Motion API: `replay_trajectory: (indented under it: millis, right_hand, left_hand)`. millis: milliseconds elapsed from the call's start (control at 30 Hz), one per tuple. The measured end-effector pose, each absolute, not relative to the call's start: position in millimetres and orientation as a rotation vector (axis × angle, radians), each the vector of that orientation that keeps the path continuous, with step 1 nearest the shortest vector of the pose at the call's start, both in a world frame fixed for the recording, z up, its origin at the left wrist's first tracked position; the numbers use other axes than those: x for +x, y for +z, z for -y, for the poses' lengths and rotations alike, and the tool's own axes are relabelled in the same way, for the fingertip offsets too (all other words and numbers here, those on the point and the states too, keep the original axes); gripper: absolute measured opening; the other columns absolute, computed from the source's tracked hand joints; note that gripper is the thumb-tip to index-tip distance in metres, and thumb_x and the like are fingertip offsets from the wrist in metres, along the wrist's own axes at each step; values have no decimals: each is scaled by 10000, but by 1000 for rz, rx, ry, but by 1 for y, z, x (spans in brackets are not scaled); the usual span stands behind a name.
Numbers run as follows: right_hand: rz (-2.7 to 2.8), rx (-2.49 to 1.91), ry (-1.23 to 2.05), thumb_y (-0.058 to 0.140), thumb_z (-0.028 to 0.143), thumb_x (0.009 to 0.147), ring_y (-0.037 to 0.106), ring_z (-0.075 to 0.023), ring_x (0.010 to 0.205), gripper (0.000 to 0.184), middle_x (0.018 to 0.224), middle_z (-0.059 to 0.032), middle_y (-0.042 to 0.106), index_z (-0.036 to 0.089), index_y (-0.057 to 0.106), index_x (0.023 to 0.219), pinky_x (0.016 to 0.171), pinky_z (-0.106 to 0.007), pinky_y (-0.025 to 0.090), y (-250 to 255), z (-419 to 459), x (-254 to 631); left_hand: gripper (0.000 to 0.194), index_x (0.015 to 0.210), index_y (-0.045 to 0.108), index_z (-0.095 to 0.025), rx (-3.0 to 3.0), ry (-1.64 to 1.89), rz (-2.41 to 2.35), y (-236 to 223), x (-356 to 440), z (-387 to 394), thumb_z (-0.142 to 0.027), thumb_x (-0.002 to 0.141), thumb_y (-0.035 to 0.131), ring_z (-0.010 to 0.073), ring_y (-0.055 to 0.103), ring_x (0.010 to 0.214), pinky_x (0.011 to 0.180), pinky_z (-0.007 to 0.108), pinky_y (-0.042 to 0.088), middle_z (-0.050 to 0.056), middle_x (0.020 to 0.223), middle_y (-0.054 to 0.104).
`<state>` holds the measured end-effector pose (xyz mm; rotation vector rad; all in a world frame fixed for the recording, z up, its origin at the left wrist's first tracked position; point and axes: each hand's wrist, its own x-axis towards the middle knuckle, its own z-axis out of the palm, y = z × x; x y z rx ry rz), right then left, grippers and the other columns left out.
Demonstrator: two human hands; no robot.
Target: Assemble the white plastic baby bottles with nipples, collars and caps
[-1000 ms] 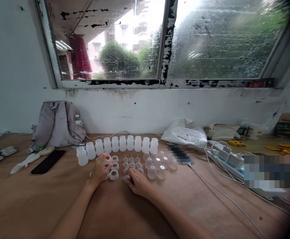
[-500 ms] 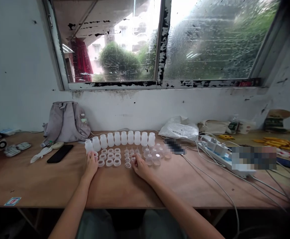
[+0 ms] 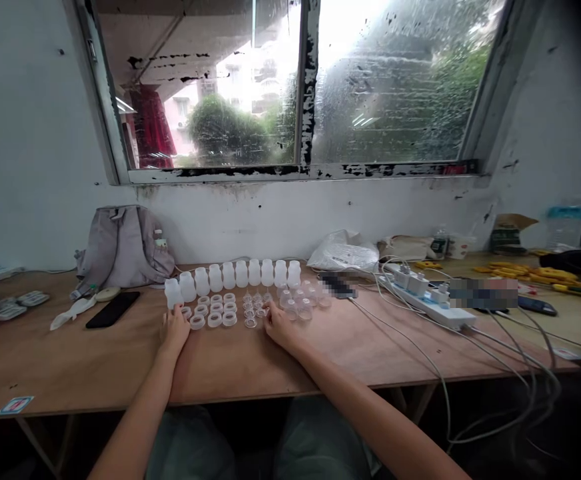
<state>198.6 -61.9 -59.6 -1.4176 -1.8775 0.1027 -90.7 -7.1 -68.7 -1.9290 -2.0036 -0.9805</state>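
Note:
A row of several small translucent white bottles (image 3: 234, 275) stands on the wooden table (image 3: 70, 360). In front of them lie white rings (image 3: 215, 310), small clear nozzle pieces (image 3: 253, 308) and clear caps (image 3: 300, 300). My left hand (image 3: 173, 329) rests flat on the table at the left end of the rings, fingers stretched toward one ring. My right hand (image 3: 278, 325) lies beside the nozzle pieces, fingertips touching them, fingers loosely spread. Neither hand holds anything that I can see.
A grey backpack (image 3: 123, 248) leans on the wall at left, with a black phone (image 3: 113, 309) and a white spoon-like item (image 3: 73, 313) near it. A plastic bag (image 3: 343, 253), a power strip (image 3: 428, 297) with trailing cables and yellow tools (image 3: 515, 272) lie at right.
The view has pulled back and away from the table, so the table's front edge and my legs now show. Both hands stay at the parts; the left hand has flattened by the rings.

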Motion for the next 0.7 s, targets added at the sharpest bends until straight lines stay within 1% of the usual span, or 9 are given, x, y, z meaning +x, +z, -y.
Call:
replay_trajectory:
  millis: [100, 200, 333, 433, 567, 700]
  right_hand:
    - [1904, -1425, 97, 400, 75, 729, 518, -142, 680, 265, 717, -22, 553, 159, 481, 967, 641, -231, 373, -60, 61, 198]
    - [1959, -1421, 77, 426, 87, 731, 534, -148, 718, 228, 751, -37, 588, 166, 547, 906, 666, -229, 375, -58, 65, 196]
    - [2034, -1429, 42, 427, 123, 762, 554, -154, 795, 228, 851, -59, 618, 175, 620, 872, 706, -221, 378, -54, 71, 195]
    - [2067, -1446, 34, 414, 139, 774, 558, -164, 811, 257, 867, -69, 619, 175, 642, 887, 715, -227, 381, -52, 73, 194]
    - [2089, -1446, 49, 422, 148, 764, 558, -174, 814, 268, 876, -72, 614, 184, 658, 885, 711, -240, 385, -51, 73, 194]
    - [2112, -1414, 67, 435, 156, 755, 557, -161, 802, 277, 863, -42, 613, 233, 664, 890, 692, -226, 386, -51, 73, 194]
  left_hand:
    - [275, 1031, 477, -115, -1934, -1022, 1898, -65, -85, 8, -143, 798, 334, 271, 490, 973, 818, 402, 361, 148, 976, 562]
    - [270, 996, 508, -124, -2028, -1064, 1708, -57, -72, 15, -177, 825, 306, 263, 483, 981, 846, 402, 353, 139, 1010, 547]
    - [218, 936, 563, -197, -2289, -1025, 1358, -48, -47, 31, -240, 808, 391, 232, 487, 991, 860, 364, 362, 71, 1037, 557]
    - [199, 931, 583, -240, -2438, -944, 1144, -44, -35, 42, -284, 774, 469, 223, 461, 1044, 889, 361, 346, 38, 1099, 541]
    - [168, 865, 611, -241, -2509, -875, 1019, -41, -32, 46, -296, 767, 487, 233, 447, 1064, 884, 387, 348, 43, 1108, 538]
    - [144, 829, 607, -230, -2533, -867, 940, -40, -33, 47, -290, 762, 495, 236, 447, 1063, 873, 393, 362, 52, 1066, 558]
